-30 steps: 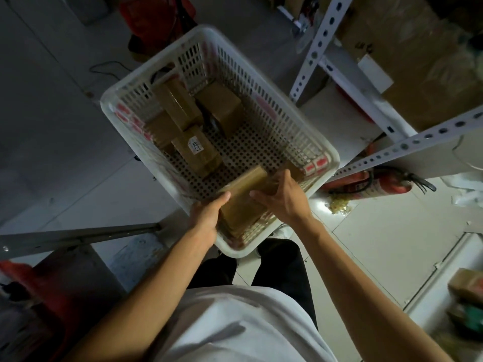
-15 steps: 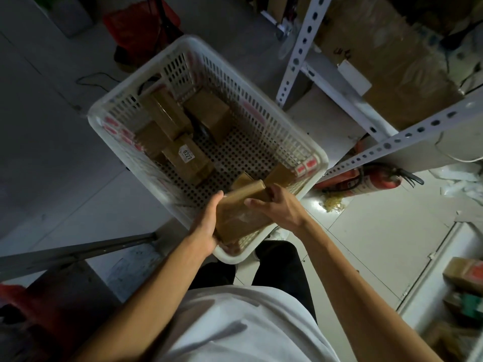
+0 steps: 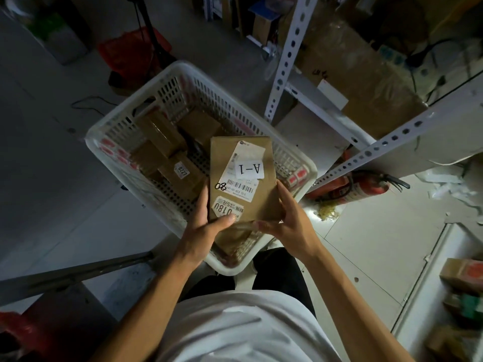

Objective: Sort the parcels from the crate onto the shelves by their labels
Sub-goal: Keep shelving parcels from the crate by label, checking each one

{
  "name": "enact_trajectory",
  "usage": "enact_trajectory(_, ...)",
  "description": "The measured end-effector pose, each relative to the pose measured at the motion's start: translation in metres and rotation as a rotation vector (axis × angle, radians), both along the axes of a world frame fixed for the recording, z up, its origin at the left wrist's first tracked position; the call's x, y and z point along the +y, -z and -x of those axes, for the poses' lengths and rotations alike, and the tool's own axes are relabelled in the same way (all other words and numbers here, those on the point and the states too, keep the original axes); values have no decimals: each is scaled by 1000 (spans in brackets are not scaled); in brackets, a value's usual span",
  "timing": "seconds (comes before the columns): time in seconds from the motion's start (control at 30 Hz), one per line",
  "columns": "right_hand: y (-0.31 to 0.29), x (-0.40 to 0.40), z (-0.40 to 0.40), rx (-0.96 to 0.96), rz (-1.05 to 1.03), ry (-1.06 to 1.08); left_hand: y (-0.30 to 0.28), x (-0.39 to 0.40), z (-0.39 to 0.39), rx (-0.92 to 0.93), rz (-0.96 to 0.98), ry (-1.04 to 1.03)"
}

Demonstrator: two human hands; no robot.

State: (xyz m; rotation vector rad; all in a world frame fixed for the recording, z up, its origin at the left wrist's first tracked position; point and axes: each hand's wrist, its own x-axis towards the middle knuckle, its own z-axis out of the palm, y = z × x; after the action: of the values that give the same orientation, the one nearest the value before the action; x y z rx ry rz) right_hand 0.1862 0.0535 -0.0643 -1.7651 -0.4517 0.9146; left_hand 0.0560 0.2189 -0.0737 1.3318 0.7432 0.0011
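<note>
1. Since the earlier frames the parcel [image 3: 241, 178] has come up out of the near end of the crate [image 3: 304, 163] and been turned face-up, so its labels now show; before, it lay low in the crate with a plain brown side upward.
2. The left hand [image 3: 206, 231] grips the parcel's near-left corner, thumb laid across its top by the torn sticker, fingers under the left edge. The right hand [image 3: 285, 223] holds the near-right corner, fingers along the right edge and thumb at the near edge. Both are closed round the parcel; neither is free.
3. The parcel is held roughly flat above the crate's near half, clear of the other parcels. A white label [image 3: 249, 168] reads "A-1", upside down from this view, stuck over a shipping slip with a barcode.
4. More brown parcels stay in the crate's far-left part, one with a small label [image 3: 181, 171] reading 0227. Another brown piece lies under the hands at the crate's near corner.
5. The step in hand looks like reading the label: one parcel is picked and being checked, with several still to sort.
6. Next, the parcel likely goes to the shelf place marked A-1. The white shelf frame [image 3: 290, 56] stands just beyond the crate's right side, but no shelf markings are legible here, so the matching spot must be found first.
7. A red fire extinguisher [image 3: 363, 188] lies on the floor beside the crate's right side, worth stepping around.
</note>
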Motion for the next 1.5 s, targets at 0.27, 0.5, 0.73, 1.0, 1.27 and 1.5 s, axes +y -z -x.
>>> enact_trajectory(0.27,-7,-23,10,76,-51,158,-16,-6,-16,-93,-85,81)
enact_trajectory(0.5,-18,-35,4,57,-49,228,-26,-11,-17,-146,-69,106)
enact_trajectory(0.73,-46,-60,-17,-113,-10,371,-42,-20,-32,-152,14,261)
enact_trajectory(1.0,-59,-136,-32,-170,49,556,-58,-63,-63,-154,101,363)
enact_trajectory(1.27,-84,-282,-45,-65,-33,531,-87,-161,-116,-212,55,756)
enact_trajectory(1.5,-110,-408,-53,77,-50,354,-100,-265,-165,-238,140,1020)
